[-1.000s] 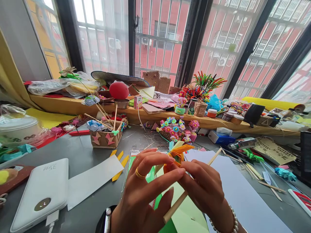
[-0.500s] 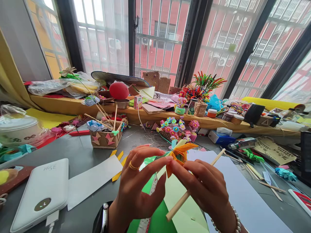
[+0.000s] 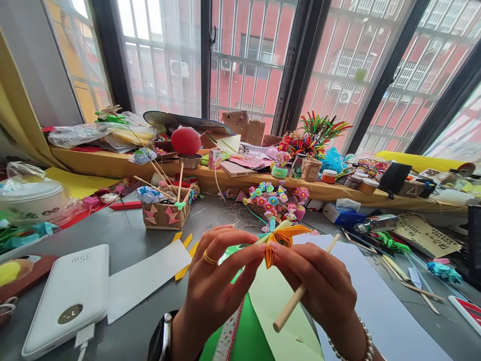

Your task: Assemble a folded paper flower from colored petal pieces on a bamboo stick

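Observation:
My left hand, with a gold ring, and my right hand meet in front of me above the grey table. Both pinch a folded orange and yellow paper flower between thumb and fingertips. A wooden stick runs through my right hand, its cut end pointing down toward me and its tip showing beyond the fingers. Under my hands lie green paper sheets and a large white sheet.
A white power bank and a white paper strip lie at left. A cardboard box with sticks, a paper flower basket and a cluttered window ledge stand behind. Sticks and paper scraps lie at right.
Both hands have lifted the paper flower a little higher and apart from my wrist. The stick has tilted steeper in my right hand. The view has shifted slightly.

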A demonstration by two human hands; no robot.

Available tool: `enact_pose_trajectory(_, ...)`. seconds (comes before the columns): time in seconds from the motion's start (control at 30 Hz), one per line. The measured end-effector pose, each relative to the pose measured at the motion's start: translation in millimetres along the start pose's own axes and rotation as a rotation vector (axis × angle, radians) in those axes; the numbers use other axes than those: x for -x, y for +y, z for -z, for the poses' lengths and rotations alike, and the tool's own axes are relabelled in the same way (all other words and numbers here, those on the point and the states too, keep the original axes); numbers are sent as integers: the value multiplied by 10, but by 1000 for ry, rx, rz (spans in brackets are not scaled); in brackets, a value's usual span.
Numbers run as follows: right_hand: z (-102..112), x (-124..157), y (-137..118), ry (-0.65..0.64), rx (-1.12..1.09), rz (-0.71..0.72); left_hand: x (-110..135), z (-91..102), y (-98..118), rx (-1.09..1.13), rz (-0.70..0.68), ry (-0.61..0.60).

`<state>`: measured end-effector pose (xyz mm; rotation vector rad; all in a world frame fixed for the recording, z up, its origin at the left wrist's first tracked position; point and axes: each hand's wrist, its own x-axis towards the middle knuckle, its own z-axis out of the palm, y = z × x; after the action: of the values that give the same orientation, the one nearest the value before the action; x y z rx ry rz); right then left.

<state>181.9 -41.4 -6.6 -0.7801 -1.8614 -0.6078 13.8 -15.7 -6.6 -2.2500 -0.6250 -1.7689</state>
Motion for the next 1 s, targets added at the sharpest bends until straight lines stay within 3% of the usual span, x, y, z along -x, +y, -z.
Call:
enact_pose_trajectory(0.23,-23,-1,-12,32,13,6,7,-12,14,33,17,28)
enact_pose_trajectory(0.6,-25,-20,-1,-9,-62,-3,-30,31,-24,44,41,-67)
enact_pose_trajectory(1.0,-30,-30,-3,16,-70,-14,-2,22,-27,70,64,-54)
